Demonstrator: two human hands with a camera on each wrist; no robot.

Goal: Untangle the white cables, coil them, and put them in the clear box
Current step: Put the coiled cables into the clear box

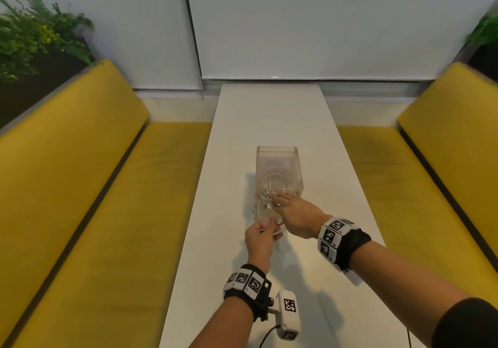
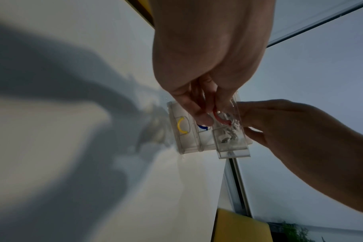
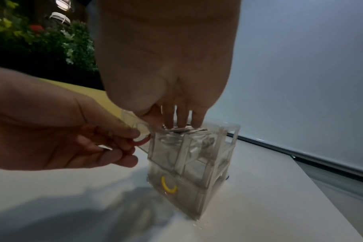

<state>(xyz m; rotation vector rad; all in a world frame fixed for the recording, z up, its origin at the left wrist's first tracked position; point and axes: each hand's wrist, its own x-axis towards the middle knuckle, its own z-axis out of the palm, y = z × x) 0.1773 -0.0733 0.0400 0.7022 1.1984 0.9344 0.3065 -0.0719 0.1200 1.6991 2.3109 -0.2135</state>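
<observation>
Head view: our left hand (image 1: 262,236) pinches the drawer's red pull (image 2: 220,120), holding the box (image 1: 279,175) open; our right hand's (image 1: 295,217) straight fingers (image 3: 181,118) press the cables (image 1: 275,183) down.

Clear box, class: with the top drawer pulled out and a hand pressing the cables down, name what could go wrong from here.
1. The right hand presses the coiled cables into the top drawer; once released, the coil may spring up and jam the drawer.
2. The left hand pinches the red handle; closing too early could trap the right fingers or a loop.
3. Pushing from above might tip the tall clear box.
</observation>
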